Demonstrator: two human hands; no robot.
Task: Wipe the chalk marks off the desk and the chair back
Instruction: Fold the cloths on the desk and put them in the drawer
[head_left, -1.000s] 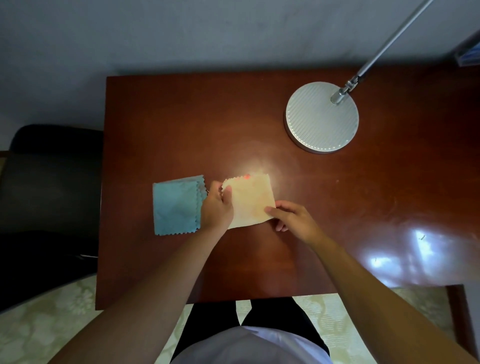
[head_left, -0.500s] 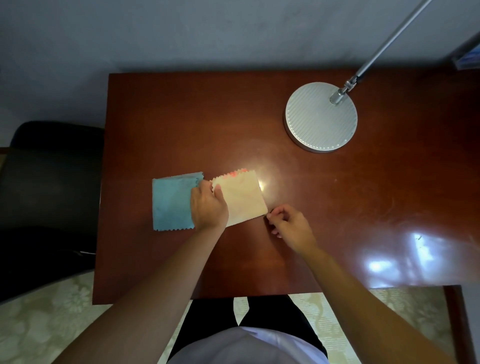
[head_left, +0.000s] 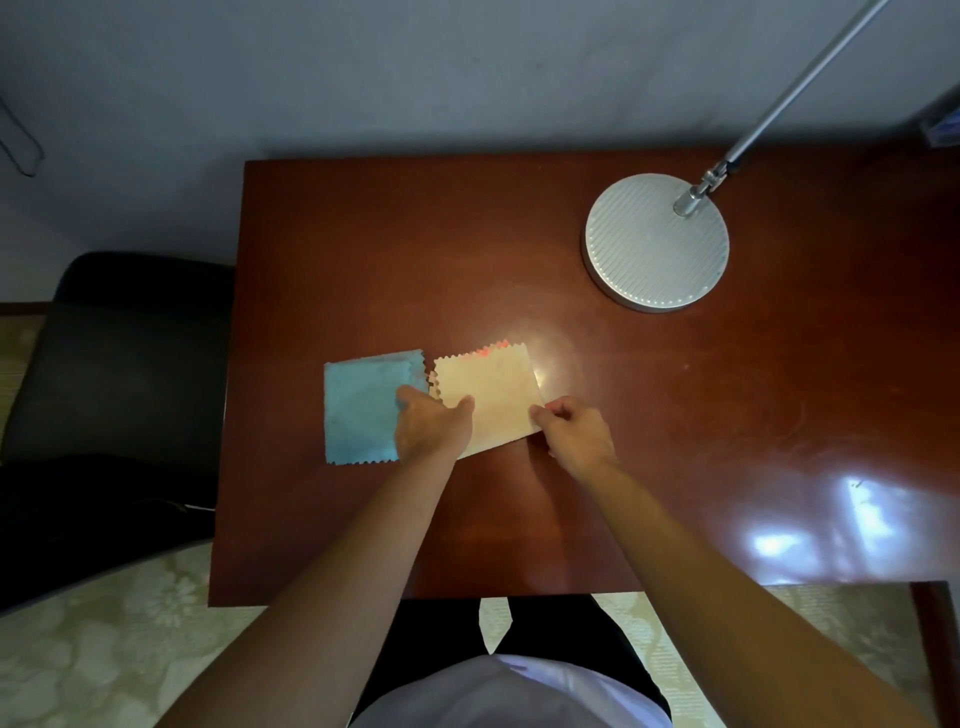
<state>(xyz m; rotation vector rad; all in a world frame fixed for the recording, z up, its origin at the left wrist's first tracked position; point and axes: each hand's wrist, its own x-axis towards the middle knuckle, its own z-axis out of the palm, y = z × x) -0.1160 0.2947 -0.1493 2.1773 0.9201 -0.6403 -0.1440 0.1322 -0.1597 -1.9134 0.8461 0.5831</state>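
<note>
Head view: two cloths lie side by side on the desk (head_left: 519, 249), near its front-left part. The left hand (head_left: 431, 426) rests across the seam, fingers spread flat over the blue cloth (head_left: 358, 405) and thumb on the yellow cloth (head_left: 493, 395), likely to pin both down. The right hand (head_left: 576, 431) pinches the yellow cloth's near right corner, its grip closed on the fabric, probably to lift or fold it for wiping. Pink smudges mark that cloth's far edge. No chalk marks are clear on the desk. The dark chair (head_left: 119, 353) stands just left of the desk; a lamp base (head_left: 657, 244) sits well apart, far right.
</note>
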